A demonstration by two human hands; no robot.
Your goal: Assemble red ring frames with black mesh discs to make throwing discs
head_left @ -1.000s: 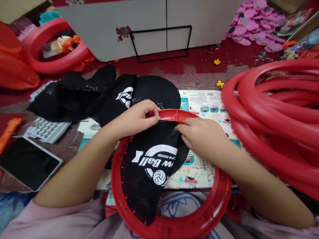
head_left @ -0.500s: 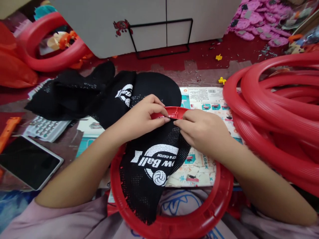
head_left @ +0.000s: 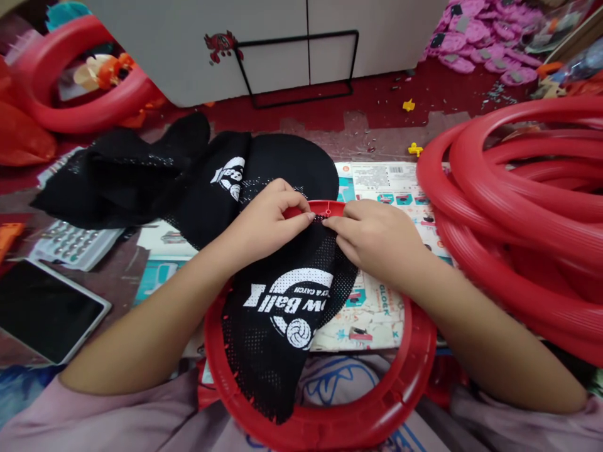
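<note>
A red plastic ring [head_left: 421, 370] lies partly over my lap and partly over the printed cardboard. Black mesh fabric [head_left: 264, 339] with a white ball print covers its left side, fixed along the left inner rim and loose at the right. At the ring's far edge my left hand [head_left: 277, 216] pinches the mesh border between thumb and fingers. Close beside it, my right hand [head_left: 372, 235] also pinches that border, its fingertips at the rim. The exact contact points under the fingertips are hidden.
More black mesh pieces [head_left: 207, 182] lie beyond my left arm. Several red rings [head_left: 518, 220] are stacked at the right. A tablet-like device [head_left: 51, 311] and a tray of metal pieces [head_left: 78, 242] sit at left. A white cabinet [head_left: 273, 19] stands behind.
Both hands stay at the ring's far rim, with the fingertips shifting slightly on the mesh edge. The whole view has moved a little, so things appear slightly further left.
</note>
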